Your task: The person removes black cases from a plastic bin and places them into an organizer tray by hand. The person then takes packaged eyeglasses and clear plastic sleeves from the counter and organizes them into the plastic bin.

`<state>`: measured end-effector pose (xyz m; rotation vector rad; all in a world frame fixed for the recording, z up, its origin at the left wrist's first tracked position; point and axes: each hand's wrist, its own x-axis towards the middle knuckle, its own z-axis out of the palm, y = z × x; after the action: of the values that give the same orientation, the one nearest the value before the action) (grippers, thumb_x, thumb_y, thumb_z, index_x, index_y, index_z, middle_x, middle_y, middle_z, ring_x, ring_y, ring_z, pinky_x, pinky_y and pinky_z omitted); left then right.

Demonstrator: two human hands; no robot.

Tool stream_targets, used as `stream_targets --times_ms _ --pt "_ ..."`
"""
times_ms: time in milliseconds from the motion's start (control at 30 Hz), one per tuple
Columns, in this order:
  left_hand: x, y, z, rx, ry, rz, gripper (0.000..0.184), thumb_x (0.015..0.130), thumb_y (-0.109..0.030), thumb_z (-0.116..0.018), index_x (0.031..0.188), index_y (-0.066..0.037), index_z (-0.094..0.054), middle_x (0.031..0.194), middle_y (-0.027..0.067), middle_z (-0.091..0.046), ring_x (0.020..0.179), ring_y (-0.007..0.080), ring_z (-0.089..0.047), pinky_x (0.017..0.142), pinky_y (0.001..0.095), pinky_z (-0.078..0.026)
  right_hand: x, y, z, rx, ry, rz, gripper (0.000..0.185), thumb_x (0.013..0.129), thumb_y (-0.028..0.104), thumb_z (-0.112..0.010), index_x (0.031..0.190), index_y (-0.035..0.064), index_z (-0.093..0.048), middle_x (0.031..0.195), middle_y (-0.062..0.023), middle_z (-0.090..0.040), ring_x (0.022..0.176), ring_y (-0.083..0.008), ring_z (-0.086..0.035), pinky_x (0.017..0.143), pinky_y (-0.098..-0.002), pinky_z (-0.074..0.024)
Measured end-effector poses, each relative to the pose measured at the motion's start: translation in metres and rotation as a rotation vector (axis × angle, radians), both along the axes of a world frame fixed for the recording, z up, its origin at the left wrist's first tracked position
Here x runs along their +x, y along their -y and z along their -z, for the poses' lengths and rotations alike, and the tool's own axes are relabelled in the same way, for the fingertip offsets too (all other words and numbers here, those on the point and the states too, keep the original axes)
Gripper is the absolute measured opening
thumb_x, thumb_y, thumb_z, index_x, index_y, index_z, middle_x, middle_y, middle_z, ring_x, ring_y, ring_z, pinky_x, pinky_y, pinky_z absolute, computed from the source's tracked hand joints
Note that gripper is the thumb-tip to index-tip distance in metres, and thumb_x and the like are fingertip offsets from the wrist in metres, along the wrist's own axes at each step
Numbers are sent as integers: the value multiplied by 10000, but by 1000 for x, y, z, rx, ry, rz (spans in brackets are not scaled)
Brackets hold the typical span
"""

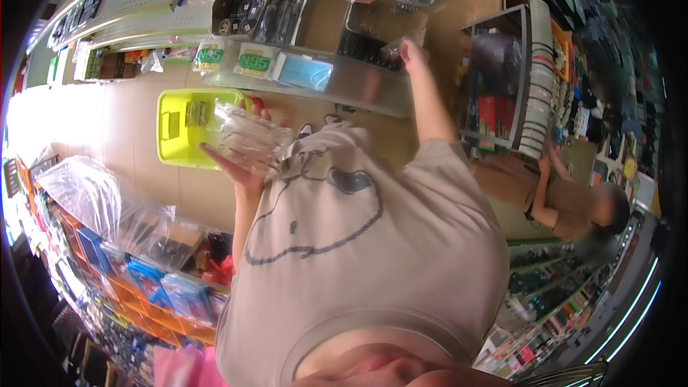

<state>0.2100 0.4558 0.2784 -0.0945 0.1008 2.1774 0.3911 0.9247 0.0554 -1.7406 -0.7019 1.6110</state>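
Observation:
My left hand (240, 172) is closed around a stack of clear plastic packets (251, 137), held in front of my shirt and beside a lime-green basket (166, 145). What the packets contain is too blurred to make out. My right hand (413, 57) reaches forward to an open box (423, 25) on the shelf, which has dark packets (367, 50) along its near side. Between its fingers is a small clear plastic packet (394, 48), at the box's right edge.
White packs marked N95 (256, 61) and a blue-and-white box (304, 72) line the shelf's front edge. Boxes of black packaged goods (283, 14) stand behind. A grey-framed rack (494, 72) is at right, where another person (559, 204) works. Plastic-covered shelves (107, 201) stand at left.

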Motion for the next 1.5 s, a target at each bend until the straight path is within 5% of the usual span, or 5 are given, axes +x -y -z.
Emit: stream_targets --times_ms 267,367,633,1233,1500 --pt "44 -13 26 52 40 -188 1158 782 -920 -460 1586 -106 -281 1521 146 -449 1385 348 -444 1189 683 -204 -23 -101 75 -94 -13 -112 326 841 76 -783 1125 87 -623 974 -76 -673 758 -177 -658 634 -321 -561" --pt "66 -24 23 -65 -28 -255 1162 770 -911 -499 1577 -100 -295 1513 143 -462 1390 344 -438 1189 672 -214 -28 -145 169 78 351 -414 312 838 105 -794 1118 83 -658 959 -70 -686 767 -176 -663 681 -319 -564" --pt "105 -35 25 -152 13 -373 1138 748 -856 -615 1552 -101 -333 1506 146 -472 1399 342 -434 1191 670 -204 -57 -108 145 667 1094 -722 248 835 228 -717 1035 82 -720 1013 -197 -733 973 -377 -704 902 -432 -558" --pt "115 -51 23 -70 -71 -393 1152 748 -857 -613 1548 -78 -332 1492 155 -486 1389 346 -454 1177 687 -219 -73 -110 127 421 892 -1024 455 762 533 -793 1073 201 -785 1121 -114 -742 1144 -326 -649 907 -465 -558" --pt "115 -50 21 -174 -18 -459 966 816 -807 -578 1539 -198 -379 1560 93 -415 1363 394 -442 1137 729 -266 -77 -107 134 567 931 -922 428 782 502 -811 1018 147 -770 938 -98 -779 922 -256 -748 821 -398 -571"
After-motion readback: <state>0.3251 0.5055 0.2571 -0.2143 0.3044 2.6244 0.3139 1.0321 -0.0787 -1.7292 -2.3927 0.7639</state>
